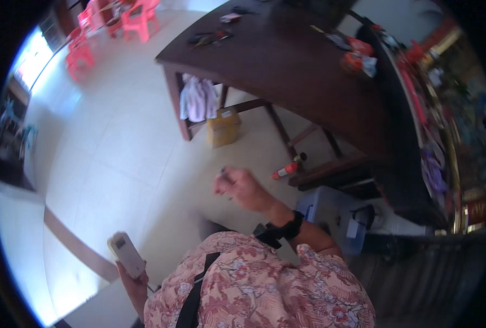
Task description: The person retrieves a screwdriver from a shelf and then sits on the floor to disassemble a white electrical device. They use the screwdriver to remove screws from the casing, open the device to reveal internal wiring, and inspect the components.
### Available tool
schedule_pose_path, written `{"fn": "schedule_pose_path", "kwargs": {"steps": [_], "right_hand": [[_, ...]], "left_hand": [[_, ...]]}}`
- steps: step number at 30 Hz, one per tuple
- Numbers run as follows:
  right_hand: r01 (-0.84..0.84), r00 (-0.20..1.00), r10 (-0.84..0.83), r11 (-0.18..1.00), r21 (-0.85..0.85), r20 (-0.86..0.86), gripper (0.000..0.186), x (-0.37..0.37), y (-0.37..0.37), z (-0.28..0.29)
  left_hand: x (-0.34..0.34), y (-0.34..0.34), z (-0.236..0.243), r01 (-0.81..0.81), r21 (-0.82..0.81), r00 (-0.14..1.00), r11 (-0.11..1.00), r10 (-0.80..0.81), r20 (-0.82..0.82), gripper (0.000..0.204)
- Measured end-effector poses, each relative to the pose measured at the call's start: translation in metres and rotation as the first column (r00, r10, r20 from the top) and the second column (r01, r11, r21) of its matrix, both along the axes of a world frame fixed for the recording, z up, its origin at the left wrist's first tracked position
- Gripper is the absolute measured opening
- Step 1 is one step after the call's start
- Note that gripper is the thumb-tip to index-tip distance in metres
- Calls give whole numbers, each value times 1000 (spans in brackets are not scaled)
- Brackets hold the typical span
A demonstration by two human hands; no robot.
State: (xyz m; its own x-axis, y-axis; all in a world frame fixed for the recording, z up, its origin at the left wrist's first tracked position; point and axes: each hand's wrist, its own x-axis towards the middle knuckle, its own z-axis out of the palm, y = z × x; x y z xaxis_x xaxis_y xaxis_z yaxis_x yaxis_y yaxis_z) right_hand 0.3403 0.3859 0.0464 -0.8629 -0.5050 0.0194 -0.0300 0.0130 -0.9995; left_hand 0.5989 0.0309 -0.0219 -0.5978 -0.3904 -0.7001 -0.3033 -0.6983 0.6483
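At the lower left, my left hand [136,280] is closed around the lower end of a pale, oblong handheld device [127,254] with a small dark window near its top. My right hand [236,188] is raised in front of me, its fingers curled and blurred by motion. A thin dark bit shows at the fingers, too small to name. Around my right wrist sits a black strap [281,229].
A dark wooden table [297,60] stands ahead to the right, with red plastic bags [358,54] and small tools [210,38] on top. Below are a yellow box [224,128], a red bottle [285,171] and a clear plastic bin [333,213]. Pink chairs [140,19] stand far left.
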Motion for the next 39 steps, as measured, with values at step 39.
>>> {"fn": "schedule_pose_path", "kwargs": {"steps": [39], "right_hand": [[775, 309, -448, -393, -495, 839, 37, 221, 664, -65]], "left_hand": [[15, 436, 13, 671, -33, 739, 741, -671, -58, 66]]}}
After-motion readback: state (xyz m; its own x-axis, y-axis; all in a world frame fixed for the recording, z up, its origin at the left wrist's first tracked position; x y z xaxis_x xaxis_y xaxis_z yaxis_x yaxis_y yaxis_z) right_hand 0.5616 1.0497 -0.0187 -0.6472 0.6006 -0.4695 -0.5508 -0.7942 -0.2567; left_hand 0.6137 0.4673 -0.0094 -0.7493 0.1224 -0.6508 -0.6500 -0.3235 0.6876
